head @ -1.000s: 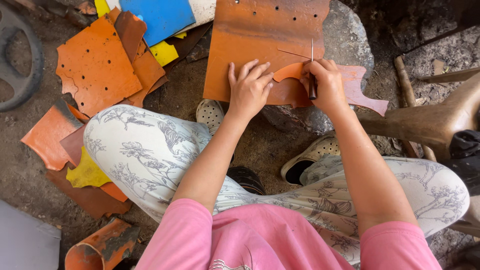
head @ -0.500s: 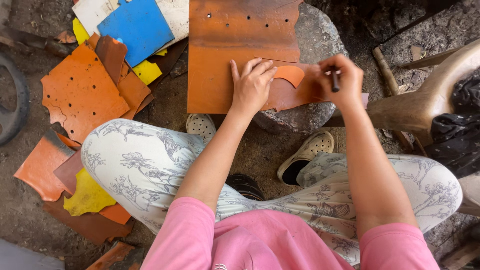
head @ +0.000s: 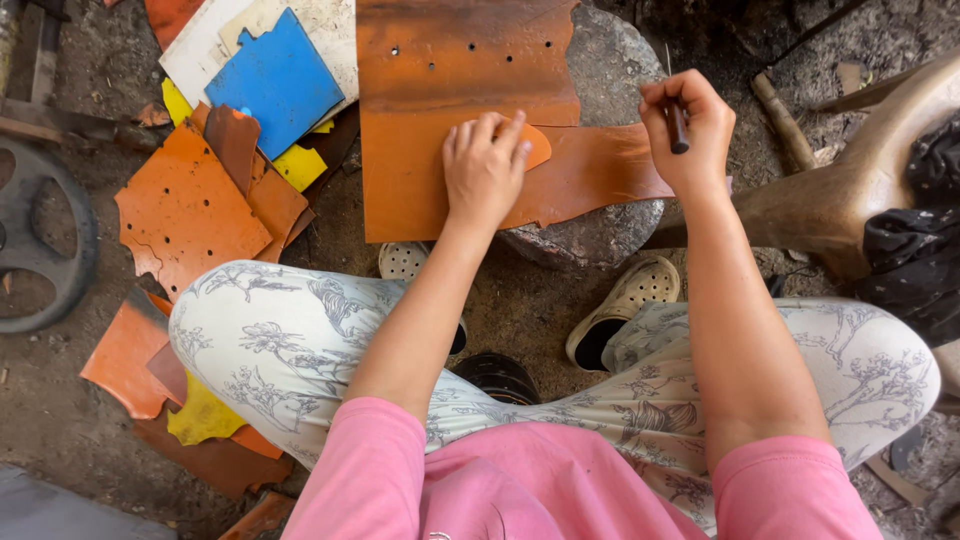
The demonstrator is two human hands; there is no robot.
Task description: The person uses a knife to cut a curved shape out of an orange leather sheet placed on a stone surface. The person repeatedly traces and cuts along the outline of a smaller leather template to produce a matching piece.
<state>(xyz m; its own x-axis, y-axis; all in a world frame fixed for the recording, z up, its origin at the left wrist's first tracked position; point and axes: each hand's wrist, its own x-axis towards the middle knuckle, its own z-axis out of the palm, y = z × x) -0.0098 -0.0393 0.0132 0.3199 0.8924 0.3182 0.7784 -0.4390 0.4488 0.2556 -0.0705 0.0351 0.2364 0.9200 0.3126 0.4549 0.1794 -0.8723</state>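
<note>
Lifted since before, right hand (head: 690, 125) grips a thin tool (head: 677, 125) — perhaps an awl; left hand (head: 485, 165) flat on orange sheet (head: 420, 180).

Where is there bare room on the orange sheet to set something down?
The upper middle of the orange sheet is bare, between its row of small holes and the left hand. Its right strip between that hand and the right hand, holding a dark tool, is bare too. The scrap pile on the left is crowded.

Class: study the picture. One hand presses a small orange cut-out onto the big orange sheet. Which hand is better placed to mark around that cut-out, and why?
The right hand: its grip is closed on a thin dark tool beside the cut-out. The left hand lies flat on the cut-out, pinning it to the orange sheet, so it is occupied.
</note>
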